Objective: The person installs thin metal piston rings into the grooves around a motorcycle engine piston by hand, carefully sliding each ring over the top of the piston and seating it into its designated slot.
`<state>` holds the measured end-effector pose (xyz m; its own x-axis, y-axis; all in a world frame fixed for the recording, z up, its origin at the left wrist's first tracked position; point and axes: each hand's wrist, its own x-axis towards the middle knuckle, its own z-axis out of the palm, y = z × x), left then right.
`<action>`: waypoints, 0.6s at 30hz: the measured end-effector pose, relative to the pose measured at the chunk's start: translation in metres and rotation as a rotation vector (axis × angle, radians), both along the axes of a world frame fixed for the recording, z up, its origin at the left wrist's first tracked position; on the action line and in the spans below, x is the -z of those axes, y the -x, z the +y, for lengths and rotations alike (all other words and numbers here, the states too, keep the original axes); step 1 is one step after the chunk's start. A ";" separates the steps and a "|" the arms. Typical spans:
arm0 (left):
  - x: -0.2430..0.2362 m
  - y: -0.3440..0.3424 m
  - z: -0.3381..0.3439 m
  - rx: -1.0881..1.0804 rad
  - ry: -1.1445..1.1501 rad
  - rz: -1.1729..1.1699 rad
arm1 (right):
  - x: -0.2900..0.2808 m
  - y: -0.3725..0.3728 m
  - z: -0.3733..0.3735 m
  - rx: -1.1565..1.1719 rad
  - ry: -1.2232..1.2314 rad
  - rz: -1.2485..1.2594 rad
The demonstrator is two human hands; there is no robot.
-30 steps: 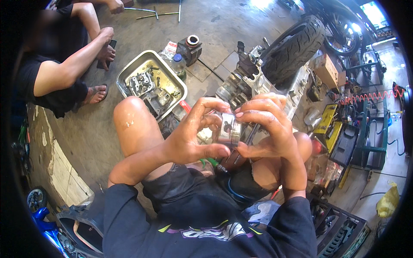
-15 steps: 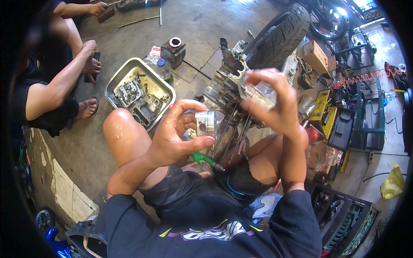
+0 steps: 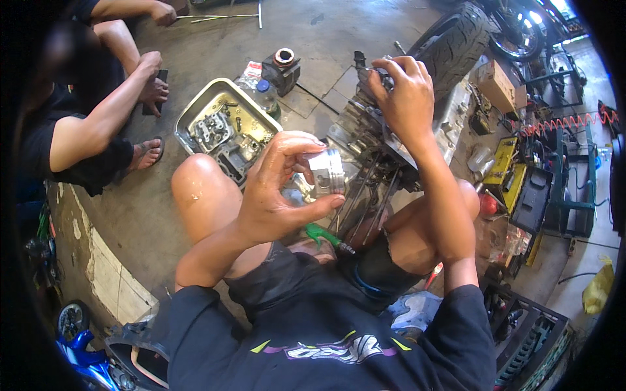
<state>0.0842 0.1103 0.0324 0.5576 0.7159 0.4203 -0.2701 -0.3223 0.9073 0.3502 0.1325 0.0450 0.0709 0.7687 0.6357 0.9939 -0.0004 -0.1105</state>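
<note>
My left hand [image 3: 277, 189] grips a shiny metal piston [image 3: 326, 173] between its thumb and bent fingers, with the ring grooves facing right. Out over the engine [image 3: 378, 117], my right hand [image 3: 409, 98] has its thumb and fingertips curled toward each other. Grey metal shows between them, but whether it is a small part in the fingers or the engine behind is unclear. Below the piston, between my legs, lies a green air blow gun [image 3: 323, 236]. Long metal studs [image 3: 370, 195] stick out from the engine toward me.
A cream tray [image 3: 184, 117] of engine parts stands left of the engine, beside a blue-capped bottle [image 3: 264, 94] and a cylinder block [image 3: 282, 73]. A tire [image 3: 450, 42] lies beyond. Yellow toolbox [image 3: 502, 166] at right; a seated person [image 3: 91, 130] at left.
My right hand has moved up and away from me over the engine, its fingers drawing closer together. The left hand still holds the piston. The whole view has shifted slightly.
</note>
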 end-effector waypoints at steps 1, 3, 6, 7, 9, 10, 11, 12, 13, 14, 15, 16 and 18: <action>0.001 -0.002 0.000 -0.003 -0.013 -0.045 | 0.002 0.000 0.001 0.000 0.016 0.029; 0.002 -0.001 0.002 -0.009 -0.031 -0.039 | -0.001 0.002 0.003 0.013 0.051 0.039; 0.003 0.000 0.002 -0.017 -0.027 -0.053 | -0.002 0.004 0.007 -0.020 0.054 0.045; 0.003 0.000 0.001 -0.014 -0.016 -0.066 | -0.003 0.005 0.007 -0.032 0.067 0.022; 0.002 0.001 0.002 0.007 0.046 -0.081 | -0.004 0.002 0.008 -0.081 0.107 0.057; 0.001 0.002 0.002 0.024 0.101 -0.081 | -0.004 -0.001 0.007 -0.105 0.128 0.075; 0.000 0.003 0.002 0.041 0.155 -0.083 | -0.008 -0.006 0.006 -0.166 0.206 0.076; -0.001 0.003 0.002 0.055 0.189 -0.086 | -0.016 -0.012 0.003 -0.224 0.287 0.074; -0.001 0.003 0.002 0.069 0.223 -0.088 | -0.023 -0.019 0.001 -0.282 0.369 0.071; -0.002 0.004 0.002 0.082 0.256 -0.087 | -0.029 -0.023 0.000 -0.314 0.414 0.073; -0.002 0.005 0.002 0.097 0.280 -0.093 | -0.035 -0.028 -0.001 -0.345 0.460 0.075; -0.001 0.005 0.001 0.111 0.305 -0.098 | -0.040 -0.032 -0.003 -0.377 0.505 0.077; -0.001 0.005 0.001 0.137 0.332 -0.113 | -0.047 -0.043 -0.006 -0.398 0.505 0.100</action>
<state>0.0789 0.1116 0.0334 0.6209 0.7455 0.2425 -0.3948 0.0300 0.9183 0.3936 0.1262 0.0919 -0.2410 0.9508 0.1945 0.9136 0.2899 -0.2850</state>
